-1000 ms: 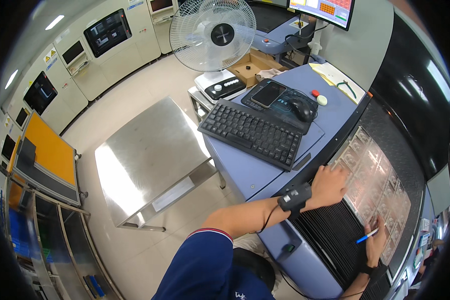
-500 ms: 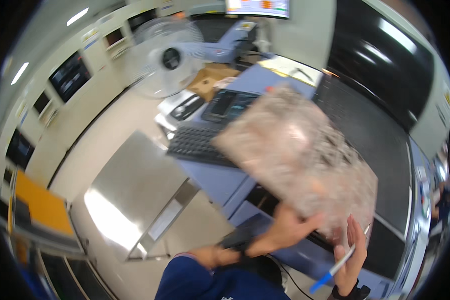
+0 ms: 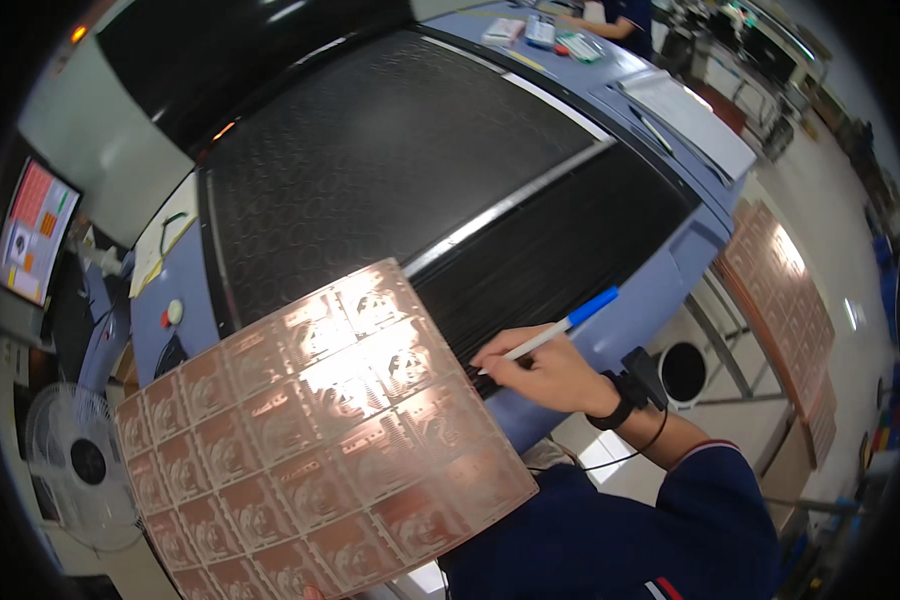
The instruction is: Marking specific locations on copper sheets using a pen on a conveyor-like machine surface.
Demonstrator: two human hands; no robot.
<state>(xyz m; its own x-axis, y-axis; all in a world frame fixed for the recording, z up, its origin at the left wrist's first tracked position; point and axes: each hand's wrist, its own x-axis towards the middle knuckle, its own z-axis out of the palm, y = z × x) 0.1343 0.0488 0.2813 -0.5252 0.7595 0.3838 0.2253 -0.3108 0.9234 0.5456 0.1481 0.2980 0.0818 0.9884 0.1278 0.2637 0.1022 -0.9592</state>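
Note:
A large thin copper-coloured sheet [image 3: 320, 440], stamped with a grid of repeated rectangular patterns, is held up tilted in front of me and glares in the middle. My left hand [image 3: 308, 593] is almost wholly hidden under the sheet's lower edge and carries it there. My right hand [image 3: 550, 372] grips a white pen with a blue cap [image 3: 560, 325], and its fingertips touch the sheet's right edge. A black wrist device [image 3: 632, 385] with a cable sits on my right wrist. Behind the sheet lies the black ribbed bed [image 3: 400, 170] of a blue machine.
A monitor [image 3: 30, 235] and a white fan [image 3: 80, 460] stand at the left. More copper sheets [image 3: 780, 290] are stacked at the right beside a metal frame. White papers [image 3: 690, 120] lie on the machine's far corner. Another person [image 3: 620, 15] sits at the top.
The copper sheet has come up off the black bed and now hangs in front of me. My view has swung from the keyboard desk to the machine bed. The pen stays in my right hand.

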